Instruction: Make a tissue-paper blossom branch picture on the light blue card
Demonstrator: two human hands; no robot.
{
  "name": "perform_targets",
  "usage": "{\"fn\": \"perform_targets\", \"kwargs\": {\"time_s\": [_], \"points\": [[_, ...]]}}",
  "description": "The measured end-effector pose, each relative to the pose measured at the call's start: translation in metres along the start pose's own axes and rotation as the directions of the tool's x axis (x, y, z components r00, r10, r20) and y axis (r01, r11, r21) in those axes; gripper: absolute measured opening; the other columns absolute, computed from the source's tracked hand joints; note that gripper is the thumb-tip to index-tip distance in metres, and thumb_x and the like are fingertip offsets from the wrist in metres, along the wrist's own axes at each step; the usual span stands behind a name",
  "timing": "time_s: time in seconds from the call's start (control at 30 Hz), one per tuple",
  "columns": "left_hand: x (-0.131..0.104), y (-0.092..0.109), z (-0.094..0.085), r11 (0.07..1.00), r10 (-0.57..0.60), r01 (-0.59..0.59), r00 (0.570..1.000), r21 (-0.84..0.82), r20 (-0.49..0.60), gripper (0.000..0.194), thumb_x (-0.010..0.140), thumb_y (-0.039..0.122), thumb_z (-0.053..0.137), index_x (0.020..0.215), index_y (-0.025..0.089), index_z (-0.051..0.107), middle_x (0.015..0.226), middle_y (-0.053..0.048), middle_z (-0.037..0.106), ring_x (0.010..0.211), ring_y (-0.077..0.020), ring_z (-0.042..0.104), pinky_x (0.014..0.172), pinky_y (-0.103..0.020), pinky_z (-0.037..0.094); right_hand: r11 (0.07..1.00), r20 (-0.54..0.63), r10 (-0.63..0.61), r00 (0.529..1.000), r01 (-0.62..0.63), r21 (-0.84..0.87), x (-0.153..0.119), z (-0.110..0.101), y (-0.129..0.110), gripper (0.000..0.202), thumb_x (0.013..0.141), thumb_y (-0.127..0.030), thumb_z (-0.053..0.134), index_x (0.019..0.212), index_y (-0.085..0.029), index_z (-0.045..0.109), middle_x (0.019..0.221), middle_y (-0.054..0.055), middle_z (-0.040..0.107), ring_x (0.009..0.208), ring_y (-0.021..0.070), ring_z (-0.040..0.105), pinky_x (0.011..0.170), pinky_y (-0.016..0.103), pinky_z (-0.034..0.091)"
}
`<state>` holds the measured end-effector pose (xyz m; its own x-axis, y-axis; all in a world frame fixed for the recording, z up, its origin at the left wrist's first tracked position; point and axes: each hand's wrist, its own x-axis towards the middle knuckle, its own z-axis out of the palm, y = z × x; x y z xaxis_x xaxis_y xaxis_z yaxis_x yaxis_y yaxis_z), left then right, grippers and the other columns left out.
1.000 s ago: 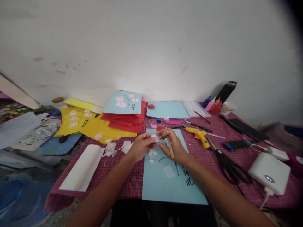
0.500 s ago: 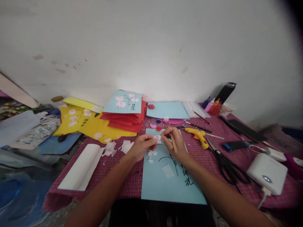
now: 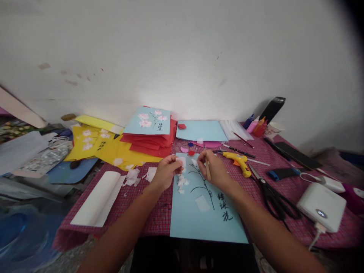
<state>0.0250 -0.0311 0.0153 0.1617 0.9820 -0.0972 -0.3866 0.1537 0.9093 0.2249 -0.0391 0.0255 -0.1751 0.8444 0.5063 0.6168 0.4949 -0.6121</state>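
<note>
My left hand (image 3: 170, 168) pinches a small square of white tissue paper (image 3: 182, 163) over the top of a light blue sheet (image 3: 196, 227). My right hand (image 3: 213, 167) is closed around a light-brown stick (image 3: 207, 171), perhaps a brush handle; its tip is too small to make out. A torn white scrap (image 3: 194, 162) shows at the right fingertips, but I cannot tell whether they grip it. On the sheet are a painted black branch, black characters (image 3: 223, 206), crumpled tissue bits (image 3: 182, 182) and a flat white square (image 3: 202, 203).
Tissue scraps (image 3: 132, 177) and a folded white paper (image 3: 96, 201) lie left. Behind are a stack of red sheets (image 3: 150, 142) topped with a blue flower picture and yellow sheets (image 3: 113, 151). At right are a yellow glue gun (image 3: 240, 162), black scissors (image 3: 275, 199) and a white power bank (image 3: 321, 208).
My hands have moved apart. The tissue square shows flat in my left fingers, and a separate white scrap appears by my right fingertips.
</note>
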Motion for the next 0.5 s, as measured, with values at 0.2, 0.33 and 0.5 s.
{"fn": "perform_targets", "kwargs": {"time_s": [0.2,0.33,0.5], "points": [[0.002,0.001,-0.002,1.000,-0.011,0.011,1.000,-0.026,-0.022,0.027,0.064,0.027,0.081,0.079,0.014,0.063,0.066,0.001,0.061,0.059,-0.0098,0.060,0.057,-0.022,0.044,0.974,0.306,-0.144,0.941,0.190,-0.124,-0.001,-0.002,0.002,0.012,0.078,-0.016,0.059,0.088,-0.022,0.055,0.072,0.002,0.061,0.065,0.0191,0.055,0.060,0.029,0.036],[0.001,0.002,-0.002,1.000,-0.022,0.022,0.999,-0.021,-0.023,0.029,0.064,0.029,0.081,0.081,0.013,0.065,0.068,-0.002,0.064,0.063,-0.0122,0.063,0.060,-0.023,0.046,0.992,0.104,-0.027,0.994,0.014,0.127,-0.001,-0.002,-0.001,0.016,0.091,-0.026,0.050,0.104,-0.022,0.057,0.083,0.003,0.064,0.067,0.0173,0.057,0.063,0.030,0.043],[0.001,0.001,0.000,0.998,-0.055,0.056,0.998,0.011,-0.024,0.032,0.063,0.030,0.082,0.084,0.011,0.067,0.076,-0.007,0.067,0.070,-0.0160,0.066,0.061,-0.025,0.048,0.848,-0.001,0.147,0.989,-0.126,0.515,0.000,-0.004,-0.009,0.036,0.099,-0.040,0.037,0.123,-0.022,0.057,0.084,0.003,0.062,0.061,0.0144,0.056,0.060,0.030,0.048]]}}
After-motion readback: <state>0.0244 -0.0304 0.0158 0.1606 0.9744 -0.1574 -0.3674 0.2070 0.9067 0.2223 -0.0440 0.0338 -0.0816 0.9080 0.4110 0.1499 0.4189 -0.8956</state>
